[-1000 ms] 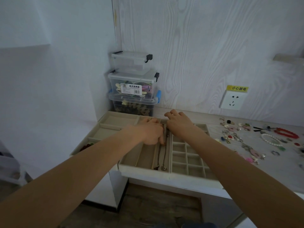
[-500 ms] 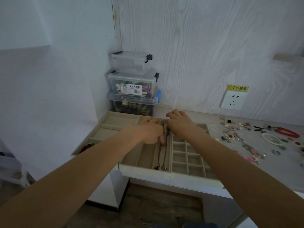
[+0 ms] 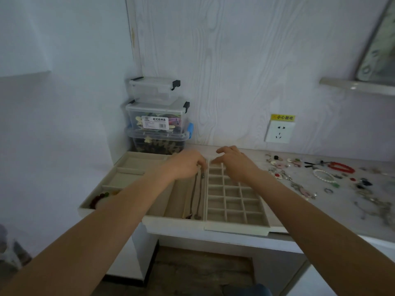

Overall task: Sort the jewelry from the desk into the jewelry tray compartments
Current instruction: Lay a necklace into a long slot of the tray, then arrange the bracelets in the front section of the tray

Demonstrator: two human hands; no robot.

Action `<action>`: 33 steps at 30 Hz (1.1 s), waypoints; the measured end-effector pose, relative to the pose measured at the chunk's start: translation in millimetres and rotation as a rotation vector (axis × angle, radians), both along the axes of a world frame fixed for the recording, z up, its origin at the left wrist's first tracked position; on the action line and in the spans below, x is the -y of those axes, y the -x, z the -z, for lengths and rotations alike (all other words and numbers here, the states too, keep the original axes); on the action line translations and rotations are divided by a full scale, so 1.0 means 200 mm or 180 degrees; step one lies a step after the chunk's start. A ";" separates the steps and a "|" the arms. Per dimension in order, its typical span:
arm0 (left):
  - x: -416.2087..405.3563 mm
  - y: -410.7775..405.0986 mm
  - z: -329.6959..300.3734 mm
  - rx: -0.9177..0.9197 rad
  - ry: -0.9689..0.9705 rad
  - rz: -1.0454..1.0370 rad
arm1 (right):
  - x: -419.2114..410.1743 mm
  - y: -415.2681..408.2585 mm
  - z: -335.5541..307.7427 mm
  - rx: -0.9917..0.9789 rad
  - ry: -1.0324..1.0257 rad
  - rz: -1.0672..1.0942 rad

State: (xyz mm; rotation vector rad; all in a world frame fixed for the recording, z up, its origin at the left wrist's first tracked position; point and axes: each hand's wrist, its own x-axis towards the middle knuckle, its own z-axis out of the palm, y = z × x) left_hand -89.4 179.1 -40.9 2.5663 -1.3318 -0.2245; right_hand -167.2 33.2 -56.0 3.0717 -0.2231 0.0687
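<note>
At far left a beige, felt-lined tray (image 3: 128,167) has wide open compartments; its near edge is hidden by the left forearm, and dark red beads (image 3: 98,198) show in its front corner, partly cut off. Behind it stand three stacked clear plastic boxes (image 3: 157,116) with clip lids, their contents a blur of colours. The middle tray (image 3: 171,221) has long slots, and a thin dark necklace (image 3: 195,197) lies along the rightmost one, its pendant end near the front wall. The left hand (image 3: 187,165) has curled fingers at the necklace's far end; whether they pinch it cannot be told. The right hand (image 3: 234,162) hovers with fingers spread and lightly bent over the far end of the grid tray (image 3: 235,228), a lattice of small square cells. To the right, loose jewelry (image 3: 303,184) is scattered on the pale desk (image 3: 333,221): a red bracelet (image 3: 341,167), a pearl bracelet (image 3: 323,175), a ring (image 3: 328,190); the smaller pieces are too blurred to name.
</note>
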 end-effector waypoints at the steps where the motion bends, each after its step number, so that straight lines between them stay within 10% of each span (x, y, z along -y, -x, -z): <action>1: 0.02 0.02 -0.01 -0.0028 0.0043 0.0004 | 0.03 0.03 -0.01 0.0013 -0.0074 0.0078; 12: 0.61 0.29 -0.07 0.0419 0.0650 -0.0252 | 0.57 0.50 -0.02 0.0193 -0.0054 0.1437; 33: 1.78 0.53 0.28 -0.0798 0.0009 0.0298 | 1.35 0.62 0.23 0.0178 -0.0921 0.2806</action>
